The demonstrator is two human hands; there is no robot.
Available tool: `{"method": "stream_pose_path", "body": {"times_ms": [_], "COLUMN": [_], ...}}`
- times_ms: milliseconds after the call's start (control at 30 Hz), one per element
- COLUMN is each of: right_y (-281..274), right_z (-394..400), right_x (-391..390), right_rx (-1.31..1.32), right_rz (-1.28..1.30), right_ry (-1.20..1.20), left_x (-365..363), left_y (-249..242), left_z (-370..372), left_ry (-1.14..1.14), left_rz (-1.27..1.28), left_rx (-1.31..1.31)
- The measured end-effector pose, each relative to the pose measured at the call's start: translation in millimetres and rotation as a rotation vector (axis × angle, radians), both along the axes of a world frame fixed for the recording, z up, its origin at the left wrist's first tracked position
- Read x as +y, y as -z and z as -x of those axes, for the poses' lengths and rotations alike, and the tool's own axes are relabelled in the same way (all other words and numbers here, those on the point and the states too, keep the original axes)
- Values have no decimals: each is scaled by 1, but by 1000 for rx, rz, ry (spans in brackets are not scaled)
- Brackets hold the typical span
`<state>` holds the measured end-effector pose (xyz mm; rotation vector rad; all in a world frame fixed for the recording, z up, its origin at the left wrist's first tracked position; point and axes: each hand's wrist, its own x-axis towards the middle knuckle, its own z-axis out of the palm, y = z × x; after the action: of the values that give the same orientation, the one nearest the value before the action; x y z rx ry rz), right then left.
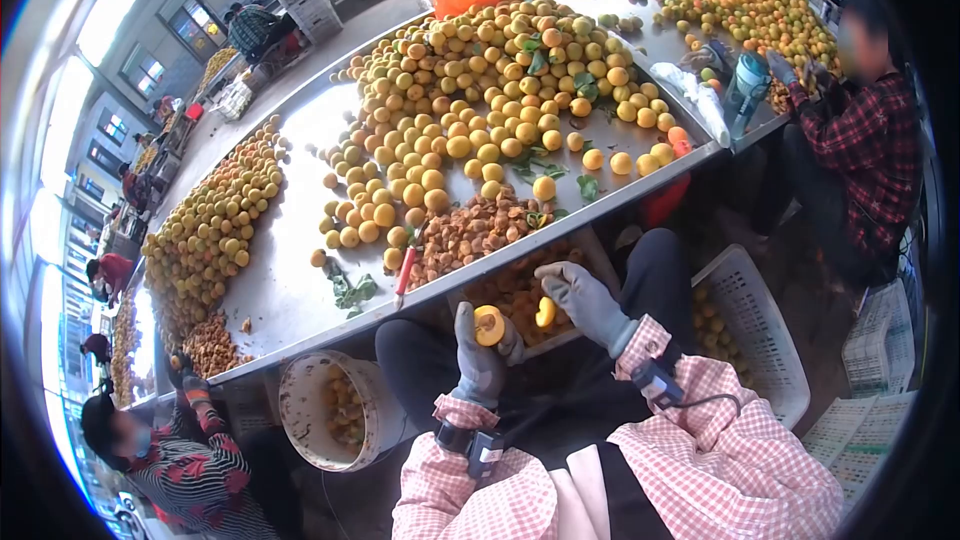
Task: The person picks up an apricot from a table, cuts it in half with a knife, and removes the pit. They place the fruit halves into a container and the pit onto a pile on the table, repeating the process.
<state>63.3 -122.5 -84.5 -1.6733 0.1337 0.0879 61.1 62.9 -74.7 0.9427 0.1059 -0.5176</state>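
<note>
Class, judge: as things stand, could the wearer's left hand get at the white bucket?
Probably yes: the white bucket stands open-topped beside the left leg, which the left hand could likely pass over. That hand holds a halved fruit, though, so isn't free to grasp.

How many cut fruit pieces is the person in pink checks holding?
2. One round cut half, brown in the middle, is in the left hand; one yellow cut piece is in the right hand. Anything tucked behind them would be hidden.
</note>
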Motion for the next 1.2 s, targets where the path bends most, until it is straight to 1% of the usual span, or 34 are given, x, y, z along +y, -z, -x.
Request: {"method": "stream_pose_path", "body": {"times_ms": [33, 100, 133, 167, 233, 267, 300, 333, 367, 400, 433, 467, 500, 533, 567, 600, 633, 667, 700, 733, 767, 800, 833, 900, 933, 1000, 1033, 1067, 1100, 1133, 1167, 1200], "right_y": [-3, -3, -7, -16, -6, -3, 0, 2, 3, 3, 2, 6, 12, 17, 21, 16, 12, 17, 14, 9, 7, 9, 10, 7, 3, -4, -4, -2, 0, 3, 6, 8], "right_z": [2, 13, 15, 16, 18, 16, 14, 14, 15, 14, 12, 17, 21, 24, 26, 27, 28, 28, 28, 30, 31, 31, 31, 31, 31, 30, 29, 26, 23, 21, 21, 20], "right_x": [5, 18, 22, 26, 30, 30, 30, 31, 33, 31, 29, 26, 21, 17, 14, 11, 11, 10, 8, 7, 6, 7, 6, 6, 6, 5, 8, 11, 16, 24, 33, 40], "right_rx": [-3, -225, -120, -126, 38, 31, -45, -120, -122, 109, 325, 353, 364, 389, 429, 445, 470, 491, 476, 503, 533, 525, 517, 554, 555, 531, 534, 540, 547, 553, 435, 318], "right_rz": [1, -47, -343, -194, -590, -585, -376, -169, -172, -455, -738, -776, -805, -790, -777, -768, -764, -826, -829, -846, -865, -836, -836, -834, -834, -792, -791, -803, -815, -816, -770, -724], "right_ry": [-7, -204, -398, -363, -204, -208, -99, 13, 20, 59, 106, 89, 76, 72, 65, 31, -15, -71, -62, -103, -146, -164, -156, -239, -235, -342, -345, -375, -410, -426, -466, -504], "left_x": [-3, -22, -32, -19, -8, 0, 10, 14, 20, 21, 37, 45, 47, 62, 70, 83, 96, 97, 100, 110, 123, 122, 123, 126, 127, 128, 130, 129, 122, 112, 100, 82], "left_y": [-3, -13, -17, 5, 3, 9, 20, 7, -9, -17, -16, -19, -32, -28, -30, -18, -9, -9, -11, 3, 26, 28, 30, 27, 26, 20, 16, 12, 4, -4, -13, -29], "left_z": [1, 4, 2, 1, -4, -10, -19, -27, -27, -35, -49, -59, -65, -79, -88, -102, -114, -120, -124, -132, -143, -149, -151, -150, -149, -148, -146, -144, -138, -129, -118, -102], "left_ry": [-7, -188, -200, -79, 33, 30, -21, -71, -109, -189, -259, -306, -402, -367, -308, -281, -184, -107, -26, -29, 104, 233, 235, 116, 119, -82, -184, -258, -265, -305, -338, -325], "left_rz": [1, -107, -106, -80, -247, -243, -381, -518, -487, -716, -1301, -1487, -1547, -1647, -1796, -1883, -2004, -2035, -2070, -2065, -1998, -1921, -1918, -1827, -1824, -1680, -1605, -1520, -1530, -1149, -769, -597], "left_rx": [-3, 229, 275, 164, 71, 64, -203, -470, -200, -370, -832, -796, -815, -897, -897, -913, -861, -791, -712, -729, -586, -448, -459, -541, -543, -674, -732, -850, -842, -706, -568, -512]}}
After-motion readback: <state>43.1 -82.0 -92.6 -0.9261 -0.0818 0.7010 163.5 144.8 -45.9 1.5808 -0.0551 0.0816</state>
